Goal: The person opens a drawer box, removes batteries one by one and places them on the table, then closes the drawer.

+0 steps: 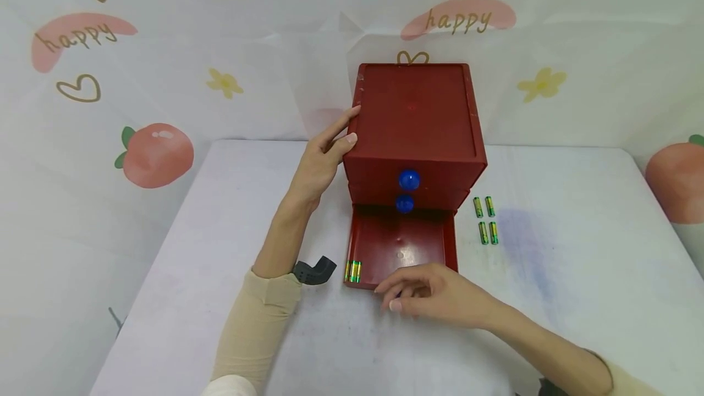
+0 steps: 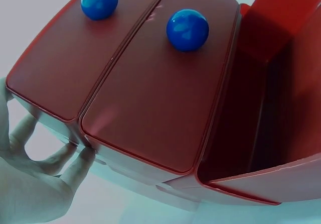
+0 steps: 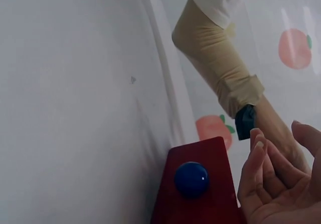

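Note:
A red drawer cabinet [image 1: 412, 109] stands on the table, its two upper drawers closed and its lowest drawer [image 1: 404, 240] pulled out. Against the cabinet's left side my left hand [image 1: 319, 161] rests, thumb and fingers touching wall and top edge; the left wrist view shows the same hand [image 2: 37, 169] beside the blue knobs [image 2: 187, 30]. Three green-gold batteries [image 1: 353, 271] lie side by side in the drawer's front left corner. Over the drawer's front edge hovers my right hand [image 1: 434, 295], fingers loosely bent, holding nothing. Below it, the right wrist view shows the drawer's blue knob [image 3: 191, 180].
Several more batteries [image 1: 485, 220] lie in two rows on the table, right of the open drawer. Behind the table hangs a white cloth [image 1: 275, 90] printed with peaches and flowers. A black strap piece [image 1: 315, 271] juts from the left wrist.

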`<state>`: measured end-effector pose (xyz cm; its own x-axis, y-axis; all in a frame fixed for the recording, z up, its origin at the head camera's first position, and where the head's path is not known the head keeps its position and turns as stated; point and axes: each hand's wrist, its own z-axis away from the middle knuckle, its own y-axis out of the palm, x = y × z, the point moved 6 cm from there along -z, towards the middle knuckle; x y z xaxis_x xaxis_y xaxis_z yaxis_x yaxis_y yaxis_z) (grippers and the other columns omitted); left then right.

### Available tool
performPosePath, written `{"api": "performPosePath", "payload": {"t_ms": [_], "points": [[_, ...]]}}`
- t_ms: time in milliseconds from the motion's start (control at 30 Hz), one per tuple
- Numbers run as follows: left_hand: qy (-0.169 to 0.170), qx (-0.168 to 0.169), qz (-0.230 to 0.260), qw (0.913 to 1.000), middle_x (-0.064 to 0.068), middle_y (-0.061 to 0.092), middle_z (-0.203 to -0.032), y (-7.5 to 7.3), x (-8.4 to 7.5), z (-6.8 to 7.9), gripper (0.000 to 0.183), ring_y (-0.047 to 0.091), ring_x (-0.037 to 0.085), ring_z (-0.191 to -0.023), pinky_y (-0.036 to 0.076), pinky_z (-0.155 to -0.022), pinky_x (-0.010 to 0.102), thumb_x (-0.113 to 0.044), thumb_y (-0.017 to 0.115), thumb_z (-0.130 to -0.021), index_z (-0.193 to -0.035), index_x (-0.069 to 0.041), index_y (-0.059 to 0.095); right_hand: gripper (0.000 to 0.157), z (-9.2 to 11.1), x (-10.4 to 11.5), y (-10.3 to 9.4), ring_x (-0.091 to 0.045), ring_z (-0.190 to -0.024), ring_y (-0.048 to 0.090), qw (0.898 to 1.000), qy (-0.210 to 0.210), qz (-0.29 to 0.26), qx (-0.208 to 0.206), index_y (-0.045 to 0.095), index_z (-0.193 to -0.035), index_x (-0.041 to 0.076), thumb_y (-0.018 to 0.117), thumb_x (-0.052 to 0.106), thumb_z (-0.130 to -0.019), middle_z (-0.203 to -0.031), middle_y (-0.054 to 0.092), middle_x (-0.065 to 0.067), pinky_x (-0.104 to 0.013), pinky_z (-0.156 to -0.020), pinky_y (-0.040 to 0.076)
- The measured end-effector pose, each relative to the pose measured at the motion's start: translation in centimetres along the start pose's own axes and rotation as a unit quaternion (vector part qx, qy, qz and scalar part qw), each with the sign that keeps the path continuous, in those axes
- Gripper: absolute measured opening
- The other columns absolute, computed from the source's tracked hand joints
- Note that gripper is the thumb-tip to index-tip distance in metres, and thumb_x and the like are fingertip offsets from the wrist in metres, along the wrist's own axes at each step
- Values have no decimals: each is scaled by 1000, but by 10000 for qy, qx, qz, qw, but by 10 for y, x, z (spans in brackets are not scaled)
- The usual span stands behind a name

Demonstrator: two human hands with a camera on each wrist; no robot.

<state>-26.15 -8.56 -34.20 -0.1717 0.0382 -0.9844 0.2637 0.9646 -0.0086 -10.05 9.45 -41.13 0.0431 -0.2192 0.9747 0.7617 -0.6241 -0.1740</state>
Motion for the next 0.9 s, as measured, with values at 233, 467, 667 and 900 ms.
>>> {"api": "performPosePath", "payload": {"t_ms": [233,467,667,900], "points": [[-20,-25,-49,10000,-11,49,-147,-1,-1,1,44,55,17,-124,43,-106,38,-28,58,-101,-144,-34,53,21,-10,5,-7,-32,-83,65,9999,-36,64,-79,71,-116,14,65,21,-98,-97,72,0,-36,-70,58],[-10,11,-69,10000,-11,49,-147,0,-2,0,44,54,16,-126,43,-106,38,-29,59,-101,-144,-34,53,21,-21,4,-15,-16,-85,64,9947,200,865,-518,74,-111,19,68,31,-95,-92,72,2,-29,-74,54],[-13,95,-63,9999,-10,48,-147,1,-1,-2,44,52,15,-128,41,-108,38,-29,58,-101,-145,-34,53,23,-30,-2,-17,-16,-85,62,9918,327,1030,-686,74,-110,14,69,29,-94,-90,71,4,-29,-74,54],[-131,-18,-133,9998,-12,48,-147,-2,0,1,44,52,13,-128,41,-108,39,-31,59,-101,-144,-37,53,21,-42,-9,-19,-14,-81,65,9922,204,1030,-673,73,-110,9,72,21,-93,-88,71,5,-27,-75,55]]}}
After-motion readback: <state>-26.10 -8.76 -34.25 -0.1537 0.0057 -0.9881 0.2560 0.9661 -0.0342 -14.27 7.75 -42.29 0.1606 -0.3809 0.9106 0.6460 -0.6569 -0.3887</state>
